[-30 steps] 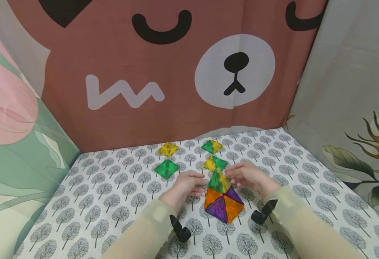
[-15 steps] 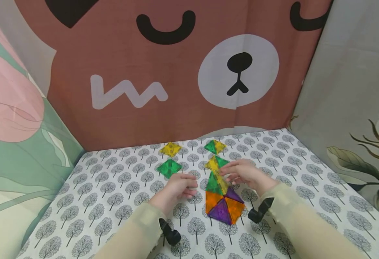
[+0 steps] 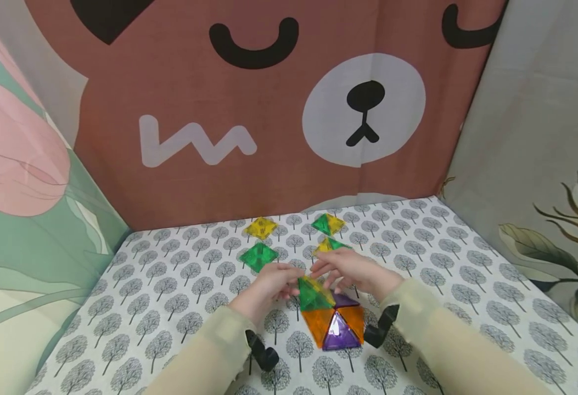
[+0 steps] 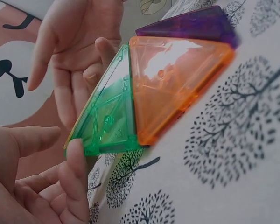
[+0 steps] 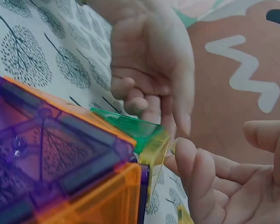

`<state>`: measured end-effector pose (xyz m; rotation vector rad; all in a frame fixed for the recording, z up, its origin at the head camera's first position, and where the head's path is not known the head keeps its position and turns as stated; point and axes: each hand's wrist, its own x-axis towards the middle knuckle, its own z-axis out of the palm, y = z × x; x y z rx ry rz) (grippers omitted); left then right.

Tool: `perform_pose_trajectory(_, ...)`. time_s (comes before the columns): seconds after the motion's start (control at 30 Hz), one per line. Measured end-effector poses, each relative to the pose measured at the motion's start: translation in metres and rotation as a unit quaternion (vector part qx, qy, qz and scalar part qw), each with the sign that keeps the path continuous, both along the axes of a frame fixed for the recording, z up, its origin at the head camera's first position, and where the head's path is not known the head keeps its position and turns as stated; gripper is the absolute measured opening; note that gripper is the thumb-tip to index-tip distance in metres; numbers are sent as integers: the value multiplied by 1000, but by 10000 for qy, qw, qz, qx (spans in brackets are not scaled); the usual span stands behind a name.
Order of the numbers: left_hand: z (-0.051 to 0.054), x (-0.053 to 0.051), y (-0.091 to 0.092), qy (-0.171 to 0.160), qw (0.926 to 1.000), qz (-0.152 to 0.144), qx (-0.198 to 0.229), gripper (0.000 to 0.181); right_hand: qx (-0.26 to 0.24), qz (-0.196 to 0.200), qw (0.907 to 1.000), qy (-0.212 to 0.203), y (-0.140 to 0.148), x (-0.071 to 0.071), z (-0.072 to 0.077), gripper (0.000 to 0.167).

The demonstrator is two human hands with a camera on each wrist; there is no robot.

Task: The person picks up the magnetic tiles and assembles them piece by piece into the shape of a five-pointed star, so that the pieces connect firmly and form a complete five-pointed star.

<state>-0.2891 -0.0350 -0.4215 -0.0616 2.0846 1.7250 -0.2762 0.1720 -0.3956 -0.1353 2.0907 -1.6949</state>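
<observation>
In the head view, orange and purple triangular tiles [image 3: 340, 331] join into a raised, faceted form, with a green and yellow pair [image 3: 314, 295] at its upper left. My left hand [image 3: 269, 288] is at the pair's left; in the left wrist view, a fingertip of the left hand [image 4: 35, 179] touches the green tile's [image 4: 109, 112] lower corner, thumb apart. My right hand [image 3: 353, 270] is just beyond the pair. Bent fingers of the right hand [image 5: 233, 182] meet the yellow tile's [image 5: 156, 156] edge in the right wrist view. Neither hand visibly grips a tile.
Farther back on the tree-print cloth [image 3: 170, 329] lie a yellow piece [image 3: 261, 227], a green piece [image 3: 258, 256] and a green-yellow piece [image 3: 327, 224]. Another yellow-green piece [image 3: 329, 244] is partly behind my right hand. A bear-print curtain [image 3: 195, 192] stands behind.
My right hand has moved left and nearer to me. The joined tiles have shifted slightly left and tipped, with the green-yellow pair now beside my left fingers.
</observation>
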Motion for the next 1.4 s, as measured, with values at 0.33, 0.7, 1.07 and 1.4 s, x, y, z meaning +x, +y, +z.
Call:
perform_pose_trajectory(0.33, 0, 2, -8, 137, 9988, -127, -451, 17, -60, 458, 9989, 8, -15, 4, 1, 53)
perform_pose_trajectory(0.7, -1, 10, -30, 191, 9984, -201, -487, 26, -269, 453, 9986, -2, -6, 6, -1, 56)
perform_pose_trajectory(1.07, 1, 15, -68, 57, 9995, -26, -298, 31, -509, -59, 9986, -93, 25, 4, -14, 58)
perform_pose_trajectory(1.4, 1, 19, -78, 44, 9998, 43, -190, 30, -455, -329, 9983, -129, 33, 0, -16, 58)
